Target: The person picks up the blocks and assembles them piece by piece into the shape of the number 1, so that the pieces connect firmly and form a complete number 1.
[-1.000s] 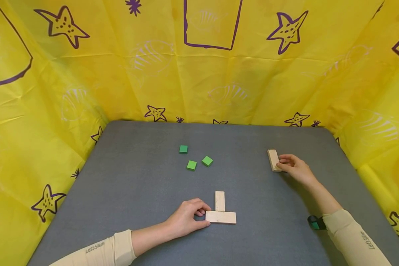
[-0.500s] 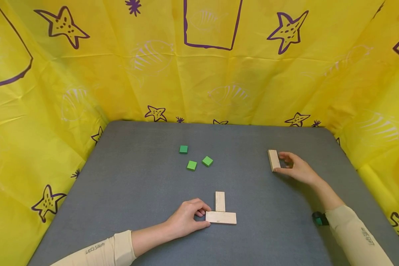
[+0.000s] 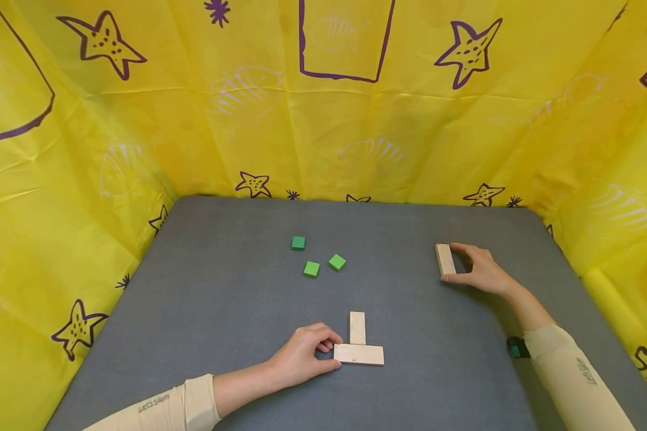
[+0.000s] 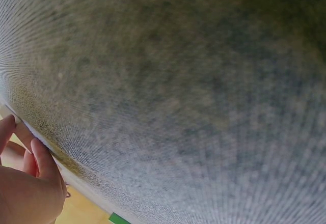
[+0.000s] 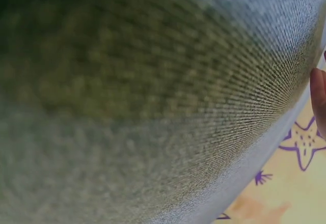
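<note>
On the grey mat (image 3: 221,311), two pale wooden blocks form a T near the front: a flat crosswise block (image 3: 358,354) and an upright-running block (image 3: 357,327) butting its far side. My left hand (image 3: 331,350) pinches the crosswise block's left end between curled index finger and thumb. At the right, my right hand (image 3: 454,263) grips a third wooden block (image 3: 444,259), thumb at its near end and fingers over its far end. The left wrist view shows only mat and curled fingers (image 4: 30,168). In the right wrist view a fingertip (image 5: 318,96) shows at the edge.
Three green cubes (image 3: 298,242), (image 3: 311,269), (image 3: 336,262) lie in a loose cluster at mid-table. Yellow cloth with purple starfish (image 3: 323,120) walls the mat at the back and both sides. A dark wrist camera (image 3: 514,347) sits on the right forearm.
My right hand has spread from beside the far block to span it, thumb at the near end and fingers at the far end. The left hand and T blocks stay still.
</note>
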Tool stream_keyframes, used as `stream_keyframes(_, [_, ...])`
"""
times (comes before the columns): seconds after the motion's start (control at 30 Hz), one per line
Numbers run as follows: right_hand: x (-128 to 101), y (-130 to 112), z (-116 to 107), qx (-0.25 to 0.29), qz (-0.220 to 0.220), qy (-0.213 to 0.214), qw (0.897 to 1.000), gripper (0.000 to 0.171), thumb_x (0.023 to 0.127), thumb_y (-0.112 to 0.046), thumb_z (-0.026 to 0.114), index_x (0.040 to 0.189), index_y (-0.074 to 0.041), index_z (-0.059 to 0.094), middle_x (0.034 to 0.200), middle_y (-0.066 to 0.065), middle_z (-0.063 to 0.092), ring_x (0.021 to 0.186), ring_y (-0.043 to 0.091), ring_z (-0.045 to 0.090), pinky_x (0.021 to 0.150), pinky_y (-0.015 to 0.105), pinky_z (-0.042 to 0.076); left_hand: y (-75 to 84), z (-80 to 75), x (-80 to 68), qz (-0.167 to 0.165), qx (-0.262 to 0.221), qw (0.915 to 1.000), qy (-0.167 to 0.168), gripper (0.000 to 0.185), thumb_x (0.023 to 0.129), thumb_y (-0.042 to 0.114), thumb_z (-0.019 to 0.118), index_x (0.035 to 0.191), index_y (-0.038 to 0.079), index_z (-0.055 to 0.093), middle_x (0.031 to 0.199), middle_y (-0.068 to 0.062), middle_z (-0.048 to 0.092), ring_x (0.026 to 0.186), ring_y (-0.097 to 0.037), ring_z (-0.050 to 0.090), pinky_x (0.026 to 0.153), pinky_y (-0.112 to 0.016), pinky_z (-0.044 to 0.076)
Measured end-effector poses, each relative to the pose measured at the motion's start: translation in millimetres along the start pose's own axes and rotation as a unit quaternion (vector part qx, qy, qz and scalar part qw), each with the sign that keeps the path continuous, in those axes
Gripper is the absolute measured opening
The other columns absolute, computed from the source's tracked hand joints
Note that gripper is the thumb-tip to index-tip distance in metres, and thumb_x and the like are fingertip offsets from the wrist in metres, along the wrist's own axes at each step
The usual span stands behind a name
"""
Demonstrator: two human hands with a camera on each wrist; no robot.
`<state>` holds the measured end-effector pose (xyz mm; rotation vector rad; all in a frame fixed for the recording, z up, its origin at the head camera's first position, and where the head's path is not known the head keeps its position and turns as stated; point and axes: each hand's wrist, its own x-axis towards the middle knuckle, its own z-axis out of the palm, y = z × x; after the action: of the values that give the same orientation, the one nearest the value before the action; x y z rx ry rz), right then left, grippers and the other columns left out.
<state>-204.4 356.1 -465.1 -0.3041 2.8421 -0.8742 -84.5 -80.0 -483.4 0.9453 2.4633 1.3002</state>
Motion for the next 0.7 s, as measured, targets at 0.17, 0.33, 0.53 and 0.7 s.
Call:
stream_keyframes(0.17, [3.6, 1.1, 1.6, -0.009, -0.013, 0.001, 1.0, 0.096, 0.076, -0.043, 0.081, 0.145, 0.005, 0.035, 0.143, 0.029, 0.038, 0.125, 0.048, 0.026, 0.098, 0.063, 0.027, 0.9, -0.4, 0.2, -0.003, -0.001, 1.0, -0.003, 0.027, 0.078, 0.007, 0.082, 0.101, 0.007, 0.068, 0.093, 0.003, 0.062, 0.082, -0.004, 0.058, 0.074, -0.016, 0.052])
stream_keyframes(0.33, [5.9, 1.0, 3.2, -0.013, -0.017, -0.002, 1.0, 0.1, 0.075, -0.043, 0.082, 0.146, 0.007, 0.032, 0.144, 0.03, 0.035, 0.127, 0.049, 0.024, 0.1, 0.064, 0.025, 1.0, -0.7, 0.7, -0.007, 0.0, 1.0, -0.004, 0.027, 0.078, 0.008, 0.082, 0.101, 0.008, 0.068, 0.094, 0.004, 0.062, 0.083, -0.004, 0.058, 0.074, -0.016, 0.052])
stream_keyframes(0.53, [7.4, 1.8, 3.9, -0.019, -0.018, -0.003, 1.0, 0.1, 0.076, -0.043, 0.082, 0.146, 0.007, 0.031, 0.143, 0.031, 0.035, 0.126, 0.049, 0.024, 0.1, 0.064, 0.025, 0.2, -0.1, 0.5, -0.007, 0.001, 1.0, -0.003, 0.027, 0.078, 0.008, 0.083, 0.1, 0.008, 0.068, 0.093, 0.004, 0.062, 0.082, -0.003, 0.058, 0.074, -0.016, 0.052])
stream_keyframes(0.7, [9.7, 4.4, 4.2, -0.021, -0.017, -0.004, 1.0, 0.1, 0.075, -0.045, 0.082, 0.146, 0.006, 0.033, 0.141, 0.029, 0.036, 0.125, 0.048, 0.026, 0.099, 0.064, 0.026, -0.4, 0.4, 0.2, -0.005, 0.0, 1.0, 0.0, 0.027, 0.077, 0.007, 0.083, 0.1, 0.007, 0.068, 0.093, 0.003, 0.062, 0.082, -0.004, 0.058, 0.074, -0.016, 0.052])
